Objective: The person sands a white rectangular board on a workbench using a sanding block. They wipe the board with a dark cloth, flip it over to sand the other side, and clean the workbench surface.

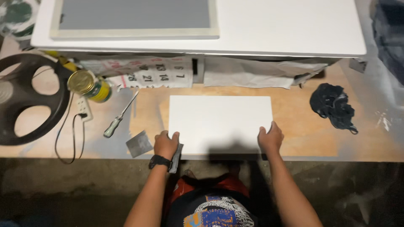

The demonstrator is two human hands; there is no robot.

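A flat white rectangular board (220, 122) lies on the wooden tabletop (303, 134) in front of me. My left hand (166, 144) grips its near left corner; a grey scraper blade (176, 159) sticks out under that hand, and a black watch sits on the wrist. At the near right corner my right hand (270, 138) holds the board's edge, fingers curled over it.
A larger white panel with a grey inset (202, 25) lies at the back over calendar sheets and paper. On the left are a black wheel-like ring (29, 98), a yellow tin can (89, 85), a screwdriver (120, 115), a metal scraper (139, 143). A dark rag (332, 106) lies right.
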